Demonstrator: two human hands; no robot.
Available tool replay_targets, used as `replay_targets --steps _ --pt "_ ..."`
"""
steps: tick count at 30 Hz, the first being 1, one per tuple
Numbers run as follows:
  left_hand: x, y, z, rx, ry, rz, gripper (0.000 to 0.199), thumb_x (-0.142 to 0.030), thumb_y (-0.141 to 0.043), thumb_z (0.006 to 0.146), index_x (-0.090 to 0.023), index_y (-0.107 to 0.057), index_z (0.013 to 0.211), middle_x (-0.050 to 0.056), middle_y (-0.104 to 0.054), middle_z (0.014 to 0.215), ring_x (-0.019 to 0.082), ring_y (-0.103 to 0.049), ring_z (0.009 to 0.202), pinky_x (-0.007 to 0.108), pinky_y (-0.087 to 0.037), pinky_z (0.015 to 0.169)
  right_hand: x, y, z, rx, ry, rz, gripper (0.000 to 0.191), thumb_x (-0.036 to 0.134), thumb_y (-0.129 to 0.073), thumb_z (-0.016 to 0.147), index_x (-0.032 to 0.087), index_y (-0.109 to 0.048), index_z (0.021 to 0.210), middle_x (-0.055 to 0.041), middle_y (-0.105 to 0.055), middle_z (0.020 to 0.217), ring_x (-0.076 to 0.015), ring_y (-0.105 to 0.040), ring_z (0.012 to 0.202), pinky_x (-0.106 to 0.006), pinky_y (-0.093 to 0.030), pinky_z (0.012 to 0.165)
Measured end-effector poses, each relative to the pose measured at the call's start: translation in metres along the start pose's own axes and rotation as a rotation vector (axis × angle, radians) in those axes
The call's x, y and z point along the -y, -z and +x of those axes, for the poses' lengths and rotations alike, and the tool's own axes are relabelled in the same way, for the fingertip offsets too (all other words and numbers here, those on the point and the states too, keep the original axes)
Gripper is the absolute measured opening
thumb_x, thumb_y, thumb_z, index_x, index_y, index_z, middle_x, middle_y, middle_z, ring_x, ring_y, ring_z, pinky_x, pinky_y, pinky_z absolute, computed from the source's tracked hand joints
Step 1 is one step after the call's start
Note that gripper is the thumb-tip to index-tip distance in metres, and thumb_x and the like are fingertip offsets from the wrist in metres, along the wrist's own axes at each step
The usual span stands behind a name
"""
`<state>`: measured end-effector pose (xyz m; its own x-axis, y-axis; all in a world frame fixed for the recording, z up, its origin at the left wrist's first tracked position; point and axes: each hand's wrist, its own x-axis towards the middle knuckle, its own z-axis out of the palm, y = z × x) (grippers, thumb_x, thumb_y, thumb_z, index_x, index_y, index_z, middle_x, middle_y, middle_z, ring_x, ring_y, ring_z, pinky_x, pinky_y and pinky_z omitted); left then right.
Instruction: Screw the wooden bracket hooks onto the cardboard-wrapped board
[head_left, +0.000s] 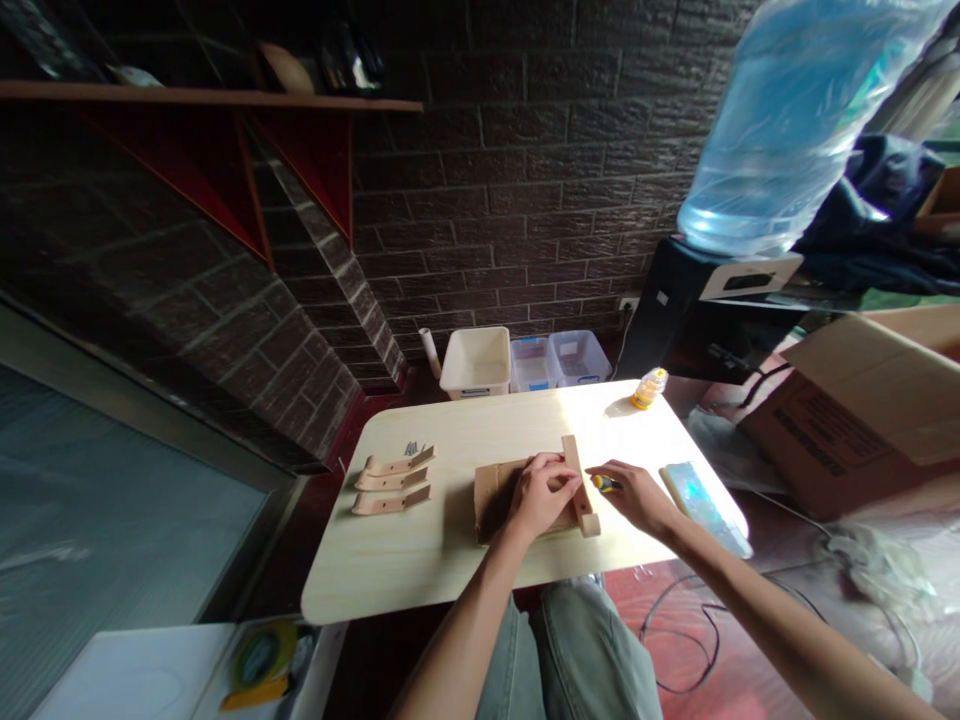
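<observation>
Left hand [541, 492]: fingers pinched over bent wooden bracket [589, 522], contents unclear. Right hand [637, 497]: fingers closed around yellow-and-black screwdriver [603, 483]. Bracket: at edge of cardboard [489, 500], on counter [405, 570]; seemingly fastening stage, requiring steady alignment. Beyond: orange-based bottle [649, 388].

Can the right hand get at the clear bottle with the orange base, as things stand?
Probably yes: only bare tabletop shows between the right hand and the bottle. The hand does hold a yellow-and-dark tool, though, so it may need to set that down first.
</observation>
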<state>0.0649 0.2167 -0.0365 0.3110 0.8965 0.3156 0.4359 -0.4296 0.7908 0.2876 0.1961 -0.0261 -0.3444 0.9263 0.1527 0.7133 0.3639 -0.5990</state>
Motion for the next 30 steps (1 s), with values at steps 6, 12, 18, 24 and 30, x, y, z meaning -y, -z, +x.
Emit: replay_targets --steps 6,12,18,24,30 --pt "-0.004 -0.005 -0.006 -0.049 -0.060 0.087 0.014 -0.032 -0.067 0.090 -0.028 -0.079 0.097 0.005 -0.063 0.113 0.020 -0.063 0.097 0.035 -0.057 0.091 -0.015 -0.012 -0.011 -0.175 -0.204 0.311 0.029 0.033 -0.058 0.089 0.018 -0.074 0.108 -0.0105 -0.076 0.108 -0.0255 -0.070 0.092 -0.034 -0.054 0.081" --pt "-0.005 -0.011 0.002 0.046 -0.186 0.184 0.020 -0.027 -0.060 0.095 -0.028 -0.076 0.107 0.006 -0.069 0.105 0.023 -0.063 0.099 0.039 -0.056 0.093 -0.020 -0.015 0.013 -0.214 -0.395 0.481 0.035 0.046 -0.061 0.088 0.016 -0.075 0.099 -0.0082 -0.077 0.090 -0.0244 -0.069 0.086 -0.033 -0.051 0.078" --pt "0.002 -0.022 0.014 0.018 -0.247 0.150 0.017 -0.020 -0.062 0.093 -0.023 -0.075 0.104 0.006 -0.072 0.103 0.020 -0.066 0.096 0.037 -0.056 0.090 -0.020 -0.011 0.047 -0.120 -0.288 0.681 0.044 0.058 -0.059 0.089 0.015 -0.072 0.090 0.0003 -0.063 0.074 -0.0147 -0.054 0.069 -0.026 -0.042 0.066" --pt "0.014 -0.027 0.019 0.049 -0.234 0.087 0.019 -0.012 -0.064 0.091 -0.022 -0.074 0.103 0.004 -0.075 0.097 0.017 -0.069 0.089 0.033 -0.057 0.087 -0.035 -0.014 0.075 0.009 -0.279 0.805 0.046 0.062 -0.065 0.084 0.016 -0.067 0.081 0.0034 -0.050 0.070 -0.0123 -0.042 0.067 -0.026 -0.036 0.064" --pt "0.021 -0.030 0.025 0.035 -0.180 0.098 0.019 -0.010 -0.068 0.087 -0.021 -0.074 0.101 0.003 -0.074 0.089 0.014 -0.067 0.074 0.029 -0.058 0.077 -0.048 -0.018 0.082 0.146 -0.282 0.820 0.051 0.064 -0.063 0.084 0.019 -0.051 0.065 0.0055 -0.038 0.064 -0.0107 -0.033 0.063 -0.026 -0.029 0.059"
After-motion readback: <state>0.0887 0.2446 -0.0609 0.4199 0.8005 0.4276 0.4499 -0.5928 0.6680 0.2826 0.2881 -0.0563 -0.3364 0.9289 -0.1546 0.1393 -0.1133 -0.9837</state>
